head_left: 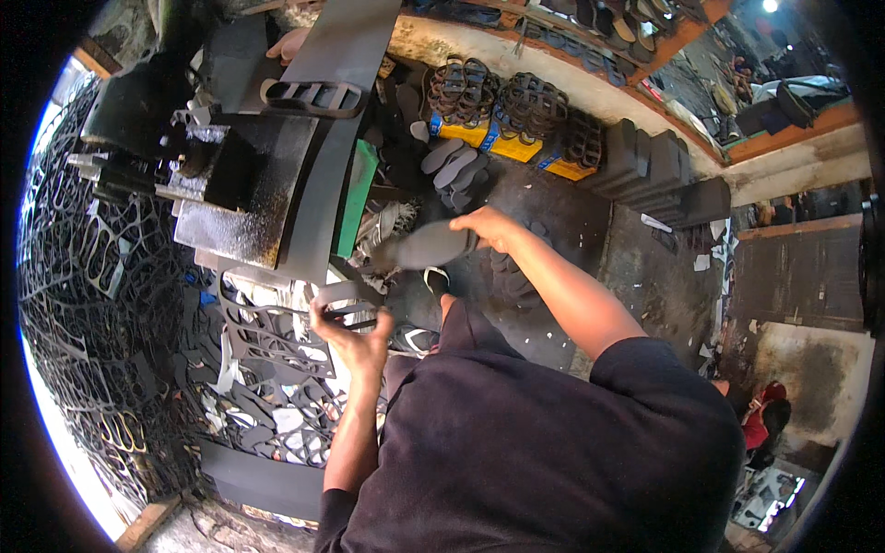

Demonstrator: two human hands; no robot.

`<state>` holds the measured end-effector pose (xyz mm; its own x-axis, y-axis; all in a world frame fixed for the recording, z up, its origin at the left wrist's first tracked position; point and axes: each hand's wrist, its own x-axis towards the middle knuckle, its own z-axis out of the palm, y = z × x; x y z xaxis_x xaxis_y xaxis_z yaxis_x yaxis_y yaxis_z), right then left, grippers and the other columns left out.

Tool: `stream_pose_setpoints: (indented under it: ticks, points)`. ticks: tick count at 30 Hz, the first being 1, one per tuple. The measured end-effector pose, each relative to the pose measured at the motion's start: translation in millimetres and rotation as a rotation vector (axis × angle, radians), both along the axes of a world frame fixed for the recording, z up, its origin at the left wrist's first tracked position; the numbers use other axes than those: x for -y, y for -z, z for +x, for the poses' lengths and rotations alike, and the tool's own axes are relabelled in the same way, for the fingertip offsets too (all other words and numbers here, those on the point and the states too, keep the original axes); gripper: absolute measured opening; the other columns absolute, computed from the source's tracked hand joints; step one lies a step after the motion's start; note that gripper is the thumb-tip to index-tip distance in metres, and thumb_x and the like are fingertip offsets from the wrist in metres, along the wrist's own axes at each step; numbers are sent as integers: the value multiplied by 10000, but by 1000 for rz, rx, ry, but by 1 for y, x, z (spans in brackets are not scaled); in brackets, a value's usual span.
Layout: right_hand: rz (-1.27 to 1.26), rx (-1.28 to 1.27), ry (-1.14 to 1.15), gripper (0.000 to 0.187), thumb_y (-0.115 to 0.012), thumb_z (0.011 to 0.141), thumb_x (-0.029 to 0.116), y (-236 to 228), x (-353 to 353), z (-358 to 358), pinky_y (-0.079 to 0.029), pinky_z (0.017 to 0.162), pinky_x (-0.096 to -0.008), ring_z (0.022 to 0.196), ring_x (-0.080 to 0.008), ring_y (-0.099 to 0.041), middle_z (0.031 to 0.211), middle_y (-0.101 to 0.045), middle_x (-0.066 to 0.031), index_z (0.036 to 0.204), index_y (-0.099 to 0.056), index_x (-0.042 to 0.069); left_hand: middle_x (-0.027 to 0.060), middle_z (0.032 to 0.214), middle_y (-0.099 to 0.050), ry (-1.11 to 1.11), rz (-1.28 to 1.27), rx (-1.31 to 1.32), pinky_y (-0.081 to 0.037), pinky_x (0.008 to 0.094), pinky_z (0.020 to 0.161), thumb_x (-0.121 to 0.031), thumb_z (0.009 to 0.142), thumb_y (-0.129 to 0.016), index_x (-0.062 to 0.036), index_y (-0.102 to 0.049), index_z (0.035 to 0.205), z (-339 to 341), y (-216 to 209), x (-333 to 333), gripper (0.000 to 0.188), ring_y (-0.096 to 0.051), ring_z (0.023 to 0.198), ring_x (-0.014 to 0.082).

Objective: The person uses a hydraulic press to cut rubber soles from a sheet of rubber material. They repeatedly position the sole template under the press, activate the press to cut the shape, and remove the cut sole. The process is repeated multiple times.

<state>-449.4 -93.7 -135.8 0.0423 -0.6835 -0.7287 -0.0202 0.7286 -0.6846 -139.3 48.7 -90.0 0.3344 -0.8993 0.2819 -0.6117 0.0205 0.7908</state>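
My right hand [489, 229] is stretched forward and closed on one end of a dark grey shoe sole [430, 247], which is smeared by motion at its far end. Lower and to the left, my left hand [356, 343] has its thumb and fingers curled around a dark curved piece [348, 297] with a thin rim, whose exact kind I cannot make out. Beyond it is a press machine [235, 189] with a metal bed. A dark sheet [323, 175] runs along the press, and a sole-shaped cutting die [313, 98] with cross bars lies on it.
Several cut-out sheet scraps [83, 341] are heaped at left, with more offcuts [267, 401] below the press. Loose soles [454, 168] lie on the floor. Yellow-blue boxes [516, 145] bear bundled dies [530, 106]. Sole stacks [645, 166] stand by the wall. Another person's hand [289, 44] shows beyond the press.
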Motion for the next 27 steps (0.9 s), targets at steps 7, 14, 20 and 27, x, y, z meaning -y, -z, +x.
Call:
stream_pose_setpoints:
  ticks: [7,14,20,27]
  points:
    - [-229,-465,-86,275,-735,926,235,101,9,-20,-574,755,-391,852,-242,-724,966,-750,-127,1123,-709,45,203,1448,-365,-7,163,-119,-450,473,1048,-174,693,-913,-38,-158,1582,9,-23,32,1173,-425,1329,344]
    - [-997,-582,-686,785,-803,822,296,-93,-2,129,-433,1084,-502,1307,-397,-519,1422,-512,-233,1449,-425,13,193,1508,-330,-385,164,-904,-429,449,1102,-204,854,-866,-49,-223,1582,-24,-70,133,983,-431,1337,301]
    - [-1078,-827,-274,774,-776,783,360,-72,239,108,-500,986,-524,1153,-451,-617,1243,-638,-268,1383,-460,-14,171,1450,-436,-767,156,-324,-427,377,1066,-109,923,-758,-26,-397,1460,44,17,103,652,-497,1262,247]
    - [-1047,-594,-673,1022,-893,653,542,-26,359,154,-343,1187,-553,1444,-417,-400,1547,-413,-260,1476,-490,88,38,1009,-703,-615,188,-636,-475,273,704,-56,914,-713,-1,-658,1169,100,72,111,267,-613,802,103]
